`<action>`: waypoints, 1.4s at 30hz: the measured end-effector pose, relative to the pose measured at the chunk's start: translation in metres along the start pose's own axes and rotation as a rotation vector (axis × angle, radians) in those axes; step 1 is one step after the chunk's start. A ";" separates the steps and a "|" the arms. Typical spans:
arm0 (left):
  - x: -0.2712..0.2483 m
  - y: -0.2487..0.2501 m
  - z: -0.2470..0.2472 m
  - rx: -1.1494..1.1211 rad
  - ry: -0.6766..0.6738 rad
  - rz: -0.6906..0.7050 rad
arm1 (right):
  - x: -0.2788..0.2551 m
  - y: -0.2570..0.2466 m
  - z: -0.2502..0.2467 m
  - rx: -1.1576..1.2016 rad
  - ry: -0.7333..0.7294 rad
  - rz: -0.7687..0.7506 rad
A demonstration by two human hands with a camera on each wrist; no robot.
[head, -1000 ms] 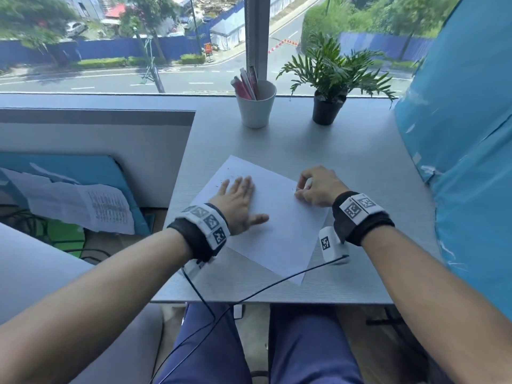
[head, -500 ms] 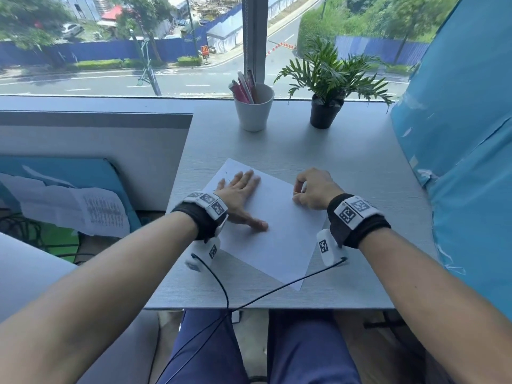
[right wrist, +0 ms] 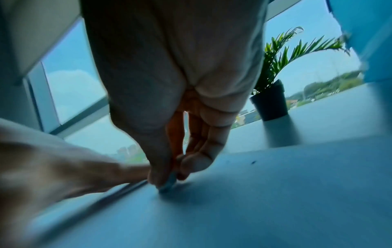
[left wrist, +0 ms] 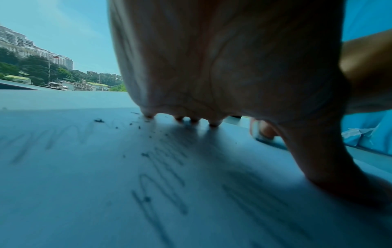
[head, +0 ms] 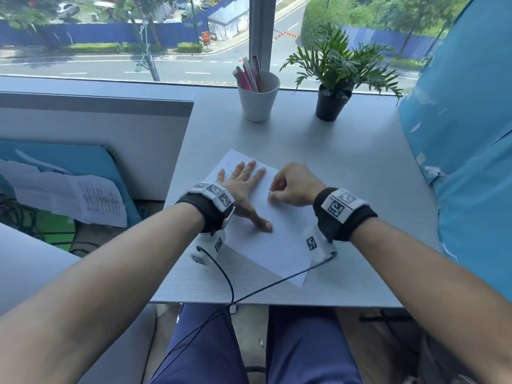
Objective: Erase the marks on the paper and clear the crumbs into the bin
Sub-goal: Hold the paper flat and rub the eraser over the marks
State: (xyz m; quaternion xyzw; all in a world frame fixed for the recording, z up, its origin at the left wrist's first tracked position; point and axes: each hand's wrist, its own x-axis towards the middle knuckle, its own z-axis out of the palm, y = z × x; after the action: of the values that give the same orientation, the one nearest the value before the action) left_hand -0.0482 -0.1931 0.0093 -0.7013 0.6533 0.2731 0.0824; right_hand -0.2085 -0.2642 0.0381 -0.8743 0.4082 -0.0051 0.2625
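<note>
A white sheet of paper [head: 277,245] lies slantwise on the grey desk [head: 346,162]. My left hand [head: 243,187] lies flat on it with fingers spread, pressing it down. The left wrist view shows pencil scribbles [left wrist: 161,181] and dark eraser crumbs [left wrist: 98,120] on the paper [left wrist: 63,193]. My right hand [head: 293,185] is curled over the sheet's middle and pinches a small pale eraser [right wrist: 168,183] whose tip touches the paper [right wrist: 233,209]. The eraser [left wrist: 262,134] also peeks out beyond my left thumb. No bin is in view.
A white cup [head: 259,97] with pens and a potted plant [head: 332,87] stand at the desk's back by the window. A blue padded panel [head: 457,148] borders the right side. A grey partition [head: 97,139] bounds the left. Sensor cables [head: 230,278] trail over the front edge.
My right hand has slid left with the eraser, from the sheet's right edge to its middle beside my left fingers. My left hand has stayed flat on the paper.
</note>
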 end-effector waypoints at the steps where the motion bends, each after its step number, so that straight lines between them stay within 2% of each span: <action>1: 0.000 0.001 0.000 0.001 0.003 -0.003 | 0.009 0.004 -0.007 0.014 0.054 0.048; 3: 0.001 0.001 0.000 -0.006 0.010 -0.010 | 0.021 0.006 -0.014 0.034 0.163 0.111; 4: 0.002 0.001 0.000 -0.010 0.006 -0.014 | 0.023 0.005 -0.010 0.029 0.173 0.105; 7: 0.003 0.000 0.001 -0.010 -0.003 -0.016 | 0.018 -0.003 0.003 -0.032 0.064 0.001; 8: 0.003 0.000 0.001 -0.011 -0.004 -0.015 | 0.021 0.000 0.000 -0.040 0.051 0.011; 12: 0.003 0.001 0.001 -0.019 0.014 -0.018 | 0.032 0.009 -0.009 -0.025 0.168 0.062; 16: 0.003 0.000 0.002 -0.026 0.009 -0.008 | 0.029 0.003 -0.002 -0.070 0.037 0.000; 19: 0.002 0.002 0.002 -0.031 0.012 -0.011 | 0.037 0.008 -0.012 -0.017 0.119 0.063; 23: 0.003 0.000 0.000 -0.028 0.006 -0.006 | 0.032 -0.002 -0.003 -0.061 0.035 -0.013; 26: 0.003 0.002 0.001 -0.030 0.014 -0.003 | 0.039 0.009 -0.009 0.003 0.124 0.075; 30: 0.004 -0.002 0.002 -0.033 0.023 0.001 | 0.035 0.000 -0.001 -0.040 0.059 -0.009; 34: 0.002 -0.001 0.003 -0.043 0.034 0.002 | 0.042 0.007 -0.006 0.027 0.170 0.080; 37: 0.004 -0.002 0.004 -0.039 0.037 0.011 | 0.038 -0.001 0.002 -0.026 0.088 0.010; 40: 0.003 0.000 0.003 -0.028 0.030 0.006 | 0.041 0.006 -0.006 0.011 0.164 0.056; 42: 0.002 -0.001 0.003 -0.029 0.025 0.004 | 0.040 0.004 -0.007 0.013 0.142 0.046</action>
State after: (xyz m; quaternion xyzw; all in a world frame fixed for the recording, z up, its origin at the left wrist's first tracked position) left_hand -0.0485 -0.1930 0.0059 -0.7045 0.6517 0.2739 0.0633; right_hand -0.1858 -0.2982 0.0341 -0.8604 0.4458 -0.0636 0.2385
